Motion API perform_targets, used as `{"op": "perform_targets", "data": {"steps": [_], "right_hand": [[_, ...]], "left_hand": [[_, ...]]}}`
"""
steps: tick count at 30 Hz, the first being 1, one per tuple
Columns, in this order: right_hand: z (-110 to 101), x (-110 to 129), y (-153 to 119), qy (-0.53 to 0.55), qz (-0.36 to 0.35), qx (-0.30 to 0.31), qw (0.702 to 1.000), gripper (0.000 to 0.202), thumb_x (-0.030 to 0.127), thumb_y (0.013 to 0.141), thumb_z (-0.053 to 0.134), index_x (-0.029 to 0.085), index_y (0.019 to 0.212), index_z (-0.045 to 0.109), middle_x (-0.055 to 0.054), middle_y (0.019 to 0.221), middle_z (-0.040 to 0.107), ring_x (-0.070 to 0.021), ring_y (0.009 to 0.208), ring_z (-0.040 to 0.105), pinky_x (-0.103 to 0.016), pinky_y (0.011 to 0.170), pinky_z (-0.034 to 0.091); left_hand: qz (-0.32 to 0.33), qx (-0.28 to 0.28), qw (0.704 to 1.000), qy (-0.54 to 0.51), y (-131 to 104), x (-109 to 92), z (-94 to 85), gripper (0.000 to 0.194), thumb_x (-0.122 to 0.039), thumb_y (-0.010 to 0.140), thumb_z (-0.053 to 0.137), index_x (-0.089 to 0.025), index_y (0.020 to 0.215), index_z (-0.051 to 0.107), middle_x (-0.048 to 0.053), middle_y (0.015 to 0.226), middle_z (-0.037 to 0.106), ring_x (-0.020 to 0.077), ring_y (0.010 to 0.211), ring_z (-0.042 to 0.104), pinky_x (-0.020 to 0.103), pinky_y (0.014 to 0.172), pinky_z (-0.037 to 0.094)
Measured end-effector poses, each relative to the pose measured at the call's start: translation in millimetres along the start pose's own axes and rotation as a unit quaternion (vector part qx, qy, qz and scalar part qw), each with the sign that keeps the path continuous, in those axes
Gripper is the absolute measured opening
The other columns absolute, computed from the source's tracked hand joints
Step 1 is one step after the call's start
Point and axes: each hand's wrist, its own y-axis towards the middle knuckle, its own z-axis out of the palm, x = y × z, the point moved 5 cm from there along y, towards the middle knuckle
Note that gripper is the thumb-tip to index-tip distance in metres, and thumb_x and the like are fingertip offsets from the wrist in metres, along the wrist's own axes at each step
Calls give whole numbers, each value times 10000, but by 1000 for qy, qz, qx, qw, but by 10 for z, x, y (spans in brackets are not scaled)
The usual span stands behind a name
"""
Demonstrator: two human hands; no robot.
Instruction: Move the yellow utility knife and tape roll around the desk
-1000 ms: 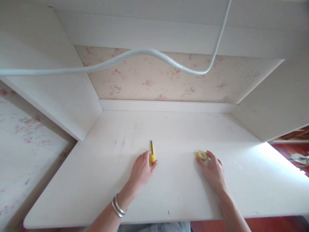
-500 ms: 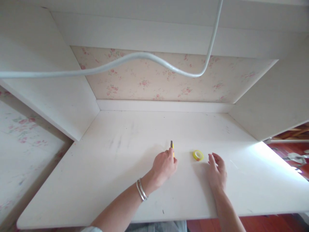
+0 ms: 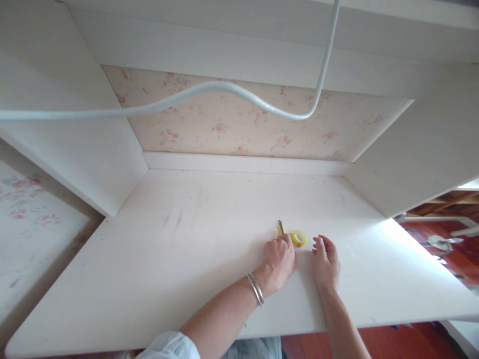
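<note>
White boards make up the desk (image 3: 209,279), which spreads from the near edge to floral wallpaper (image 3: 217,119) at the far side. A pale cable (image 3: 220,87) crosses in front of the wallpaper, rising at the right. The left hand (image 3: 280,262) lies at the end of a forearm that slants in from the near left, its back turned up and its knuckles toward the far side. The right hand (image 3: 325,262) stands on edge, to the right, its forearm running up from the near edge; thumb and fingers are apart, loosely curved toward the left. A silver bracelet (image 3: 255,289) rings the left wrist. Yellow tape (image 3: 304,240) lies flat on the desk between the hands, just beside the left fingers and a little apart from the right ones. The knife (image 3: 281,229), yellow with a dark blade, is clamped in the left hand and points far and slightly left.
</note>
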Motion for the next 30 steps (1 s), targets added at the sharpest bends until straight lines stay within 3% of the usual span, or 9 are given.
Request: {"op": "perform_targets", "data": {"steps": [4,9,11,13,16,18,20,23,30], "right_hand": [[-63,102,-61,22,-21,-26,999,449,561,834,469,207,1082,589,-59,1009,640,-190,817,583,-313,744,430],[-10,316,-429,39,-69,-38,996,385,531,840,497,197,987,621,-55,893,639,-186,786,563,-304,728,424],[214,444,-664,72,-77,36,994,379,532,829,524,195,970,624,-45,830,627,-177,747,554,-286,681,426],[583,619,-933,100,-77,173,977,369,525,825,543,191,959,625,-29,764,608,-152,661,524,-262,605,411],[1217,897,-1327,152,-29,365,918,339,508,863,505,193,921,618,-6,696,580,-117,548,456,-240,509,364],[1590,1049,-1519,195,17,441,876,378,527,877,467,181,820,608,-4,659,555,-111,521,442,-238,476,344],[1876,1134,-1623,225,57,461,857,408,549,870,457,179,765,592,10,600,510,-114,508,437,-235,458,334],[2125,1181,-1667,239,55,455,856,397,540,869,462,184,739,579,28,574,469,-106,502,406,-228,458,315],[2205,1154,-1583,223,-3,443,868,343,468,850,521,182,664,559,15,644,527,-120,620,452,-225,557,353]], "left_hand": [[0,9,999,-34,-92,146,-85,335,-400,929,368,-156,1134,472,115,913,663,233,803,666,312,663,490],[-15,5,994,-106,-316,748,-406,357,-463,932,327,-206,1059,540,75,910,688,213,801,652,306,707,456],[-21,-6,988,-155,-409,1053,-540,361,-467,931,327,-210,986,574,51,846,684,191,769,637,276,680,435],[-28,-19,975,-220,-491,1334,-647,384,-478,929,327,-199,906,589,30,764,660,168,711,613,252,633,413],[-63,-31,943,-324,-582,1676,-731,398,-503,916,343,-186,876,579,0,670,614,141,626,572,233,579,389],[-82,-27,921,-381,-613,1820,-741,388,-499,914,344,-186,918,574,-16,634,598,135,598,564,231,574,393],[-93,-23,905,-415,-619,1911,-738,380,-477,924,321,-190,942,569,-26,597,581,137,573,565,234,568,402],[-117,-44,904,-410,-601,2015,-732,332,-419,930,318,-199,873,559,-25,590,570,140,556,561,238,553,398],[-107,-82,924,-358,-568,2063,-723,204,-271,900,373,-204,831,553,-3,768,641,149,738,597,240,656,405]]}}
